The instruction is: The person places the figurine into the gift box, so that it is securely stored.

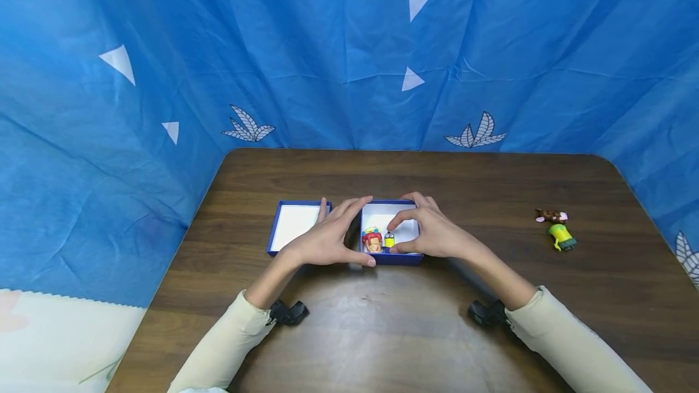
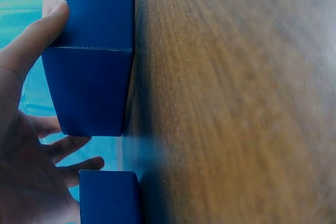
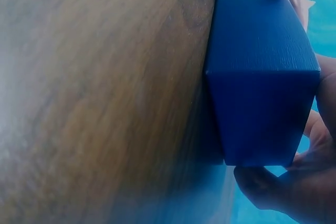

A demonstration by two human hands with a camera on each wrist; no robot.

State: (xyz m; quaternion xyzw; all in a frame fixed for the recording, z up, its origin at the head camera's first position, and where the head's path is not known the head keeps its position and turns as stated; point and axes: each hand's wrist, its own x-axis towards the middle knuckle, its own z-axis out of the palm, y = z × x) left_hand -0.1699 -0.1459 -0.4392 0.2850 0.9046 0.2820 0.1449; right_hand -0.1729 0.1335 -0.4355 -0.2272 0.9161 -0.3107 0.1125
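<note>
A shallow blue box (image 1: 392, 259) with a white inside sits mid-table. My left hand (image 1: 326, 240) holds its left side, thumb at the front wall and index fingertip near the far corner. In the left wrist view that thumb (image 2: 44, 32) lies against the blue box (image 2: 97, 90). Inside, a red-and-tan toy figure (image 1: 372, 240) lies at the left. Beside it is a small yellow-and-blue toy figure (image 1: 389, 240) with round eyes. My right hand (image 1: 434, 229) reaches over the right wall and pinches this yellow figure between thumb and index finger; its other fingers extend toward the back edge.
A white-lined blue lid (image 1: 297, 223) lies left of the box, partly behind my left hand. On the right of the wooden table (image 1: 360, 332) lie a brown toy figure (image 1: 551, 216) and a yellow-and-green one (image 1: 561, 238). A blue curtain (image 1: 327, 47) hangs behind.
</note>
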